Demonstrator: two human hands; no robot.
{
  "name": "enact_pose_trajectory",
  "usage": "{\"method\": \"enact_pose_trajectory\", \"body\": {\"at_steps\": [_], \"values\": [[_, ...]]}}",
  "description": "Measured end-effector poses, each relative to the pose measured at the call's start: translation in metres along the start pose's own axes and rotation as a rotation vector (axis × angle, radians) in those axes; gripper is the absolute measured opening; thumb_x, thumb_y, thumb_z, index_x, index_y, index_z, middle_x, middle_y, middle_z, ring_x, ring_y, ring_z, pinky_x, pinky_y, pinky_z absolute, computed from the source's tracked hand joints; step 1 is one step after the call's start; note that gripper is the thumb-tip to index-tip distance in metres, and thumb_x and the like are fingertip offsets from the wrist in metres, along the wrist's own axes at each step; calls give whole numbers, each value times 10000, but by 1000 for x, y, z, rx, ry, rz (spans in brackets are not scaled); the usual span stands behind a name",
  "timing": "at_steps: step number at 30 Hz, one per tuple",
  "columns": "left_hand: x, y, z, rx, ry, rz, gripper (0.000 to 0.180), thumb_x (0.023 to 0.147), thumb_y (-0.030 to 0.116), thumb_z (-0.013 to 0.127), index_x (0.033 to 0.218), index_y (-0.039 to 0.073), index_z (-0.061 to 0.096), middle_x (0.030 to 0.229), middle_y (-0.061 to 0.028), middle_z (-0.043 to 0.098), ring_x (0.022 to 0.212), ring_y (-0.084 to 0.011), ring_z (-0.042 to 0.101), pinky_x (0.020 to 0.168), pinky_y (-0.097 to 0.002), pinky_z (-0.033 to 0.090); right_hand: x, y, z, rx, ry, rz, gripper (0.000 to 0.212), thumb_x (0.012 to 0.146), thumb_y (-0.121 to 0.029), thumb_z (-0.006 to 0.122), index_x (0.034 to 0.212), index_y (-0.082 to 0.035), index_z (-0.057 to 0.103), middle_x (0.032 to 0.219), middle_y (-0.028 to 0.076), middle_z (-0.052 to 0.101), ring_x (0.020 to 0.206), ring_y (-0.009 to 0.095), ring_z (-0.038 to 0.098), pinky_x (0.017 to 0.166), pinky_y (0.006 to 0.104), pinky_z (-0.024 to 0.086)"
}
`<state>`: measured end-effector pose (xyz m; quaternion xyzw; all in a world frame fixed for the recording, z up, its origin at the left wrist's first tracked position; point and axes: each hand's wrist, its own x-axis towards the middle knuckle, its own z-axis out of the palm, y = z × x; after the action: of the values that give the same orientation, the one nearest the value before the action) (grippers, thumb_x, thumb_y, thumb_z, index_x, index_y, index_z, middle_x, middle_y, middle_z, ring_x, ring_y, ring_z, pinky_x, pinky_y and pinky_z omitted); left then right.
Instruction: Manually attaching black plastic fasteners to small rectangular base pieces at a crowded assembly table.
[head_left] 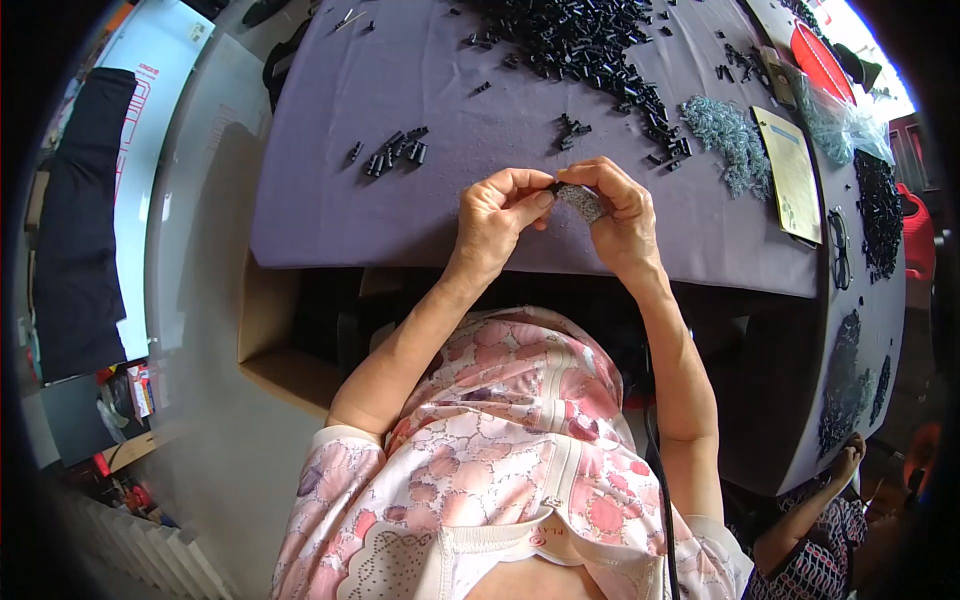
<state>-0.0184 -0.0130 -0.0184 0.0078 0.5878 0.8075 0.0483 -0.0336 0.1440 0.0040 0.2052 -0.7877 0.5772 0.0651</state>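
My left hand (492,218) pinches a small black cylindrical piece (557,188) between thumb and index finger, over the table's near edge. Close beside it, my right hand (628,215) is curled around a grey speckled thing (582,203), whose kind I cannot make out; its fingertips meet the black piece. On the purple-grey cloth (340,215) lies a group of black cylinders (395,155) to the left. A smaller cluster of cylinders (570,131) lies just beyond my hands. Farther off spreads a big heap of the same pieces (580,45). Right of it are small bluish translucent pieces (732,145).
A yellowish sheet (790,175) and eyeglasses (839,247) lie at the right. Beyond them are a red basket (822,62), a clear plastic bag (838,118) and another black pile (878,215). A co-worker's arm (810,515) shows at lower right. An open cardboard box (285,375) stands below the table's left corner.
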Motion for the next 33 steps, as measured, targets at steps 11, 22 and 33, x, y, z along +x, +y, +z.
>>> {"method": "enact_pose_trajectory", "body": {"at_steps": [11, 22, 33], "values": [[-1, 3, 2, -9, 13, -19, 142, 832, 28, 622, 970, -2, 632, 764, -16, 627, 656, -70, 556, 609, -209, 473, -1, 10, 1, 103, 7, -46, 505, 569, 252, 379, 928, 8, 637, 930, 97, 623, 908, 189, 607, 803, 232, 452], [-1, 3, 3, -11, 20, -34, 133, 834, 38, 623, 960, -3, 634, 754, -14, 623, 653, -69, 556, 607, -211, 475, -4, 4, 2, 65, 28, -30, 514, 581, 261, 382, 944, 9, 646, 958, 94, 649, 927, 163, 619, 839, 236, 464], [0, 0, 4, 4, 19, 9, 117, 826, 1, 610, 939, -4, 642, 768, -19, 640, 650, -57, 566, 589, -200, 480, -4, 10, 4, 281, 48, 76, 483, 608, 276, 383, 939, 20, 623, 929, 65, 642, 920, 137, 603, 839, 246, 465]]}}
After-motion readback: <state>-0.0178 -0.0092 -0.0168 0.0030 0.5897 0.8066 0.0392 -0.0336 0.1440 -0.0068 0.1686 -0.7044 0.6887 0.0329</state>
